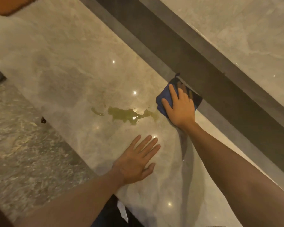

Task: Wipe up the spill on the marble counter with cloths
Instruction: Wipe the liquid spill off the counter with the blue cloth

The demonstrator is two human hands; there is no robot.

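A yellow-green spill (126,114) lies in the middle of the glossy marble counter (64,63), with a smaller streak to its left. My right hand (180,108) presses flat on a folded dark blue cloth (164,99) at the spill's right end, against the dark strip at the back. My left hand (136,161) rests palm down on the counter nearer to me, fingers spread, holding nothing, a short way below the spill.
A dark grey upstand strip (203,71) runs diagonally behind the counter, with a marble wall (244,30) beyond. The counter's front edge drops to a speckled stone floor (23,145), where a small dark object (43,120) lies. An orange-brown item (10,4) sits at the top left.
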